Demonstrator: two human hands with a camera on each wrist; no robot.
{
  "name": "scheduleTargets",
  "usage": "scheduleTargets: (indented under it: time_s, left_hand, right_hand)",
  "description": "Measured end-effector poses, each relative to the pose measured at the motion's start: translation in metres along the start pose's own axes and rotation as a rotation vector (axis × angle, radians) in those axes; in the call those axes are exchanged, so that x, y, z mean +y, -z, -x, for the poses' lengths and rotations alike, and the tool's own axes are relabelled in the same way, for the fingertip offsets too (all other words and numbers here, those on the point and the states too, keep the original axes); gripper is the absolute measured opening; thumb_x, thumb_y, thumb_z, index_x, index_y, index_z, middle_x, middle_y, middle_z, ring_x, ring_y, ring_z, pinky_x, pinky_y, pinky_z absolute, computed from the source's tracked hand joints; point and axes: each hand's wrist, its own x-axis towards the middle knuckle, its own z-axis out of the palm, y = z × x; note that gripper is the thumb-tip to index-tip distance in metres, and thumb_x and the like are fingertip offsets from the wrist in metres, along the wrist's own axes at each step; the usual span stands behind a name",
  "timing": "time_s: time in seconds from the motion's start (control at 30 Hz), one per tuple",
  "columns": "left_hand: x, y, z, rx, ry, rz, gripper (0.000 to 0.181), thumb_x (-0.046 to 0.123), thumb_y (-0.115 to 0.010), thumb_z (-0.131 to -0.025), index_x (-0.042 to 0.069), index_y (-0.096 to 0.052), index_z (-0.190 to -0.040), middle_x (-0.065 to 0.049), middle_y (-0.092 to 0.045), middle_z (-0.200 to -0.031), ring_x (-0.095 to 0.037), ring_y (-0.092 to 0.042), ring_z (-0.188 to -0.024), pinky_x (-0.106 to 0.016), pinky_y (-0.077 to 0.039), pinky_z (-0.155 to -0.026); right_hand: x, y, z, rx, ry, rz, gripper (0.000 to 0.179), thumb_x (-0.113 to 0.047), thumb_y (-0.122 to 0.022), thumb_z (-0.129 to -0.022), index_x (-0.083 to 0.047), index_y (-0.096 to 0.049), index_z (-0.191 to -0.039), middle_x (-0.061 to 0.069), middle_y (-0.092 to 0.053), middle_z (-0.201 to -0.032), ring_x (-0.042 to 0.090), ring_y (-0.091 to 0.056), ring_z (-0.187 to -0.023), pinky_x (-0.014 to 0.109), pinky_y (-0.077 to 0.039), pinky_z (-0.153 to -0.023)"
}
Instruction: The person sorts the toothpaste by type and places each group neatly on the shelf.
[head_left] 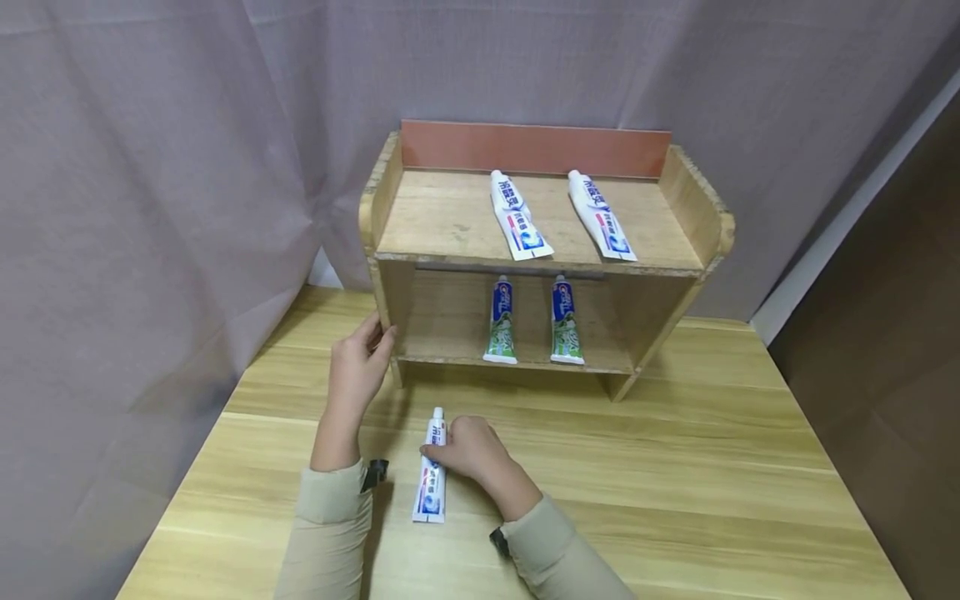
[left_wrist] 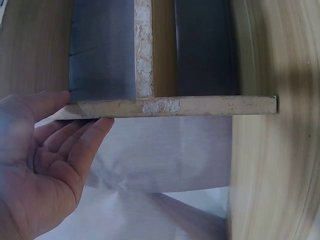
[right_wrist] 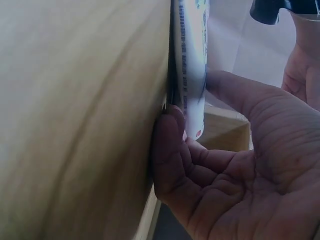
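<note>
My left hand (head_left: 358,362) holds the left side panel of a small two-tier wooden shelf (head_left: 442,221). In the left wrist view, the thumb of this hand (left_wrist: 55,155) lies on one face of the panel (left_wrist: 210,105) and the fingers on the other. On the table in front of the shelf lies a white toothpaste tube (head_left: 430,492), cap pointing toward the shelf. My right hand (head_left: 476,454) pinches that tube from its right side. Seen from the right wrist, the thumb presses the face of the tube (right_wrist: 192,65), while curled fingers meet its edge against the tabletop.
Two white toothpaste tubes (head_left: 517,218) (head_left: 602,217) lie on the upper tier. Two blue-green toothpaste tubes (head_left: 501,321) (head_left: 566,321) lie on the lower one. A reddish board (head_left: 536,150) stands along the shelf's back. Grey cloth (head_left: 187,167) hangs behind the wooden table (head_left: 712,467).
</note>
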Motion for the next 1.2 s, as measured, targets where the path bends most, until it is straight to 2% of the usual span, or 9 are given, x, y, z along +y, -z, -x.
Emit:
scheduleTargets:
  time_s: [0.1, 0.17, 0.27, 0.33, 0.43, 0.63, 1.0, 1.07, 1.2]
  left_hand:
    - [0.000, 0.000, 0.001, -0.004, 0.012, 0.002, 0.036, 0.019, -0.062, -0.100, 0.005, -0.064, -0.133, -0.020, -0.070, -0.118, -0.029, -0.071, -0.106, -0.034, -0.060, -0.087]
    - [0.000, 0.000, 0.001, -0.007, 0.017, 0.003, 0.036, 0.019, -0.062, -0.100, 0.006, -0.064, -0.134, -0.019, -0.070, -0.118, -0.028, -0.071, -0.107, -0.034, -0.060, -0.087]
    - [0.000, 0.001, 0.002, -0.009, 0.028, 0.011, 0.037, 0.020, -0.062, -0.101, 0.006, -0.063, -0.135, -0.018, -0.070, -0.119, -0.028, -0.070, -0.107, -0.034, -0.060, -0.087]
    - [0.000, 0.001, 0.002, -0.013, 0.028, 0.023, 0.037, 0.019, -0.062, -0.101, 0.006, -0.063, -0.135, -0.019, -0.069, -0.120, -0.028, -0.070, -0.108, -0.033, -0.059, -0.088]
    - [0.001, 0.000, 0.001, -0.013, 0.023, 0.031, 0.036, 0.021, -0.061, -0.101, 0.006, -0.064, -0.134, -0.019, -0.070, -0.119, -0.027, -0.070, -0.107, -0.033, -0.059, -0.088]
    - [0.001, 0.001, 0.001, -0.015, 0.026, 0.042, 0.038, 0.019, -0.062, -0.100, 0.005, -0.062, -0.136, -0.020, -0.069, -0.120, -0.029, -0.070, -0.107, -0.033, -0.059, -0.087]
    - [-0.002, -0.001, 0.003, -0.031, 0.062, 0.051, 0.040, 0.022, -0.062, -0.101, 0.006, -0.061, -0.137, -0.018, -0.068, -0.124, -0.027, -0.069, -0.110, -0.031, -0.058, -0.089]
    - [-0.002, -0.001, 0.003, -0.030, 0.065, 0.047, 0.040, 0.023, -0.062, -0.101, 0.006, -0.061, -0.137, -0.019, -0.068, -0.124, -0.027, -0.069, -0.110, -0.031, -0.058, -0.089]
    - [-0.003, -0.001, 0.002, -0.024, 0.058, 0.042, 0.041, 0.024, -0.062, -0.101, 0.005, -0.060, -0.138, -0.019, -0.067, -0.124, -0.027, -0.069, -0.110, -0.030, -0.058, -0.089]
  right_hand:
    - [0.000, 0.000, 0.000, 0.002, 0.003, 0.010, 0.049, -0.043, -0.078, -0.081, -0.020, -0.046, -0.052, -0.011, -0.038, -0.045, 0.007, -0.036, -0.040, 0.024, -0.030, -0.038]
    - [0.001, 0.000, 0.001, -0.003, 0.004, -0.001, 0.042, -0.037, -0.078, -0.081, -0.017, -0.052, -0.055, -0.008, -0.046, -0.046, 0.008, -0.044, -0.039, 0.024, -0.037, -0.037]
    - [0.002, 0.001, 0.001, -0.035, -0.006, -0.055, 0.033, -0.030, -0.077, -0.082, -0.013, -0.058, -0.060, -0.002, -0.056, -0.050, 0.011, -0.054, -0.040, 0.025, -0.047, -0.038]
    - [0.005, 0.002, 0.001, -0.058, -0.013, -0.104, 0.032, -0.029, -0.077, -0.083, -0.011, -0.061, -0.063, 0.000, -0.059, -0.051, 0.013, -0.058, -0.040, 0.026, -0.050, -0.038]
    - [0.009, 0.007, 0.000, -0.077, -0.006, -0.169, 0.031, -0.029, -0.077, -0.085, -0.010, -0.063, -0.064, 0.001, -0.061, -0.053, 0.013, -0.060, -0.043, 0.025, -0.050, -0.040]
    - [0.018, 0.017, -0.001, -0.101, 0.030, -0.236, 0.029, -0.028, -0.074, -0.088, -0.010, -0.063, -0.068, -0.002, -0.061, -0.058, 0.010, -0.056, -0.048, 0.021, -0.042, -0.044]
    - [0.023, 0.046, 0.003, -0.051, 0.034, -0.308, 0.023, -0.029, -0.076, -0.087, -0.006, -0.071, -0.085, 0.000, -0.061, -0.068, 0.012, -0.049, -0.057, 0.023, -0.041, -0.049]
    - [0.021, 0.052, 0.004, -0.049, 0.041, -0.325, 0.024, -0.029, -0.076, -0.088, -0.006, -0.072, -0.088, 0.001, -0.062, -0.069, 0.014, -0.052, -0.058, 0.024, -0.042, -0.050]
    - [0.017, 0.061, 0.004, -0.043, 0.037, -0.363, 0.026, -0.029, -0.076, -0.088, -0.004, -0.072, -0.094, 0.002, -0.067, -0.073, 0.029, -0.064, -0.067, 0.027, -0.048, -0.055]
